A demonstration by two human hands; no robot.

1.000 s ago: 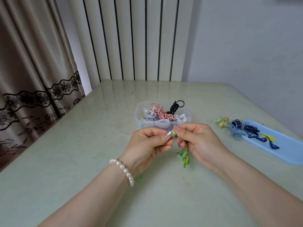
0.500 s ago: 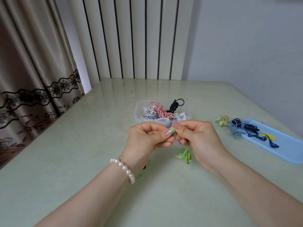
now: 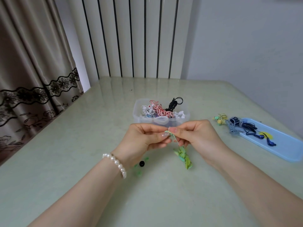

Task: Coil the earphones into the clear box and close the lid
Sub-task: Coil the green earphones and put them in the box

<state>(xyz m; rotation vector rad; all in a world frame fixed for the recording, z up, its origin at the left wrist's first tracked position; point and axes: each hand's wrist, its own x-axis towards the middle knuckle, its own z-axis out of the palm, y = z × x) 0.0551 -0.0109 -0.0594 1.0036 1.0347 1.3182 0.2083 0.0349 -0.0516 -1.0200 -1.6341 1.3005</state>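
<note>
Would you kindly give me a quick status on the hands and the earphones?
Left hand and right hand both pinch green earphones, bundle dangling. Clear box open behind, part-filled. More earphones on blue lid. Nothing blocking.

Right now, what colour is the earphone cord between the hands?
Green earphone cord, clearest in the head view.

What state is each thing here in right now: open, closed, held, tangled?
Clear box: open, coiled earphones inside.
Green earphones: pinched by both hands, bundle hanging.
Left hand: pinching the cord.
Right hand: pinching the cord.
Blue lid: off, flat on the table.
Dark blue earphones: loose on the lid.
</note>
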